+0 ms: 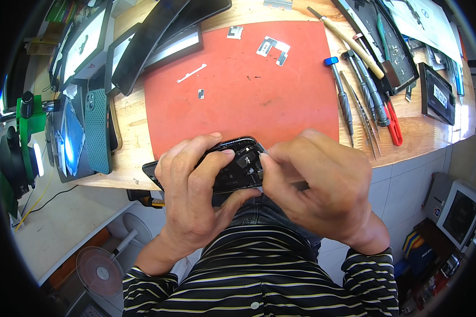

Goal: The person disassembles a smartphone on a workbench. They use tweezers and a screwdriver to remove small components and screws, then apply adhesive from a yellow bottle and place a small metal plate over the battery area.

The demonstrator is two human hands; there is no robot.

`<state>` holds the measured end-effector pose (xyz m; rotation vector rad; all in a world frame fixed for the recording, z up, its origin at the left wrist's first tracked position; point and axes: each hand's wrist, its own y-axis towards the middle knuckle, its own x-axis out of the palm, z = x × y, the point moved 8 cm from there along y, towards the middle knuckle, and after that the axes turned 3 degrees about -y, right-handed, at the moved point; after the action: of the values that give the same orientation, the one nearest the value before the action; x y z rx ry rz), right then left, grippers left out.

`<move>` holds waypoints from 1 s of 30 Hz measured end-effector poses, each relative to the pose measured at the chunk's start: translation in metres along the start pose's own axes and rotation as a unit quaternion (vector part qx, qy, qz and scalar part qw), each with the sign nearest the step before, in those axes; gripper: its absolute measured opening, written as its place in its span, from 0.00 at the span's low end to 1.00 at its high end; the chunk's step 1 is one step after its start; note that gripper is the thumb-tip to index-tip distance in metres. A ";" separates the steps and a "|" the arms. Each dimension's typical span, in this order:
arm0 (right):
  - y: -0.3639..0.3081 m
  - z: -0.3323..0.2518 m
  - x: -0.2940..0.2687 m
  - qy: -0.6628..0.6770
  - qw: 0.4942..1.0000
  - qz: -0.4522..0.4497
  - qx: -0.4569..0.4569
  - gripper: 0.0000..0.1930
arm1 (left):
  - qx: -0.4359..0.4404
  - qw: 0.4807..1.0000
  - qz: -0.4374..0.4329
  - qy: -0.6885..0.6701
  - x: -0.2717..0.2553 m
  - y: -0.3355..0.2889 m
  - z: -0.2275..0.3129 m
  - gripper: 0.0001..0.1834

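The left hand grasps an opened black phone, fingers over its exposed inside, thumb along its near edge. The right hand's thumb and forefinger meet at the phone's right end; whether they grip anything cannot be told. The phone is between both hands, by the red mat's near edge. Tweezers lie right.

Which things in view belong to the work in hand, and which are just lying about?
Work in hand:
- opened phone, held by the left hand, with the right hand at its right end
- probably the red mat, loose metal plates, screwdriver and tweezers; both tools untouched

Apparently lying about:
- teal phone case
- dark flat panels
- fan
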<state>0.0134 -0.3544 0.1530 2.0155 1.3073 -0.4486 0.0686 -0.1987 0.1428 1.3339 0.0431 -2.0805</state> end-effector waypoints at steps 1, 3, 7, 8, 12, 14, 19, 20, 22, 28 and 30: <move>0.000 0.001 0.000 0.006 1.000 -0.004 0.005 0.07 | 0.001 1.000 0.002 0.003 0.000 0.000 0.000 0.41; 0.000 0.003 0.000 0.012 1.000 -0.015 0.017 0.07 | -0.002 1.000 -0.002 0.000 0.000 0.000 0.000 0.40; 0.000 0.005 0.000 0.022 0.999 -0.035 0.033 0.06 | 0.003 1.000 0.003 0.003 0.000 0.000 0.001 0.40; 0.000 0.004 0.000 0.015 0.999 -0.039 0.031 0.06 | 0.004 1.000 0.003 0.003 0.000 0.000 0.001 0.40; -0.001 0.004 0.000 0.015 0.999 -0.030 0.026 0.06 | 0.002 1.000 0.002 0.000 0.000 0.000 0.001 0.41; -0.001 0.003 0.002 0.017 0.999 -0.034 0.014 0.09 | 0.002 1.000 0.002 0.002 0.000 0.000 0.001 0.41; -0.002 0.005 0.003 0.018 0.999 -0.038 0.015 0.10 | 0.004 1.000 0.005 0.006 0.000 0.000 0.002 0.40; -0.002 0.005 0.002 0.018 0.999 -0.040 0.015 0.10 | 0.002 1.000 0.003 0.006 0.000 0.000 0.002 0.40; -0.002 0.005 0.002 0.016 0.999 -0.043 0.013 0.10 | 0.003 1.000 0.004 0.005 0.000 0.000 0.002 0.40; -0.003 0.009 0.002 0.031 0.998 -0.046 0.037 0.11 | 0.004 1.000 0.001 0.011 0.000 0.000 0.003 0.39; -0.003 0.008 0.002 0.032 0.998 -0.042 0.036 0.11 | 0.006 1.000 0.005 0.010 0.000 0.000 0.003 0.39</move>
<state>0.0123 -0.3581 0.1448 2.0541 1.4387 -0.4796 0.0666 -0.2000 0.1444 1.3588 0.0320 -2.0633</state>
